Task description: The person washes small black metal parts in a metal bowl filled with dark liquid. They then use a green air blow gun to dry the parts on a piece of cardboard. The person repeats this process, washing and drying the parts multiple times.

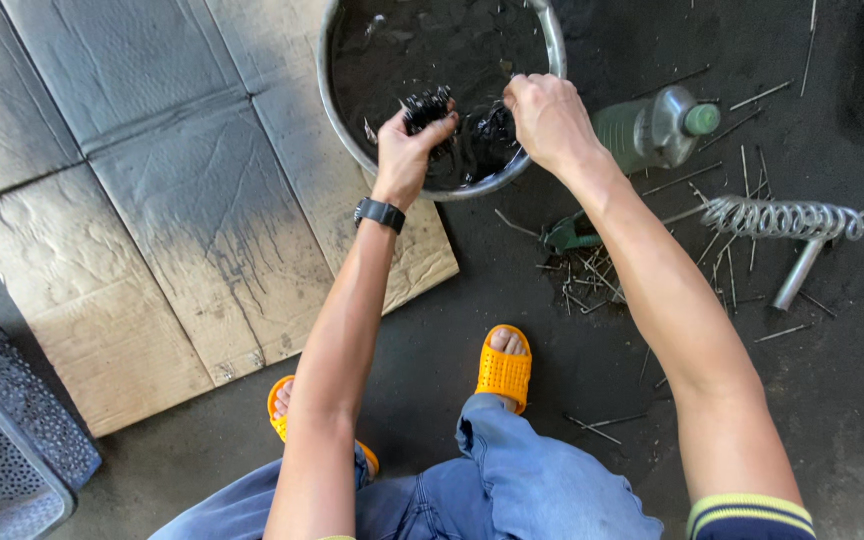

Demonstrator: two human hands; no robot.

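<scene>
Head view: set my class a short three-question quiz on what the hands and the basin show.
1. True or false: the left hand grips a dark, oily bundle over the basin.
2. What lies right of the basin? A) green bottle B) red bucket C) broom
3. What is worn on the left wrist?

Key:
1. True.
2. A, the green bottle.
3. A black watch.
</scene>
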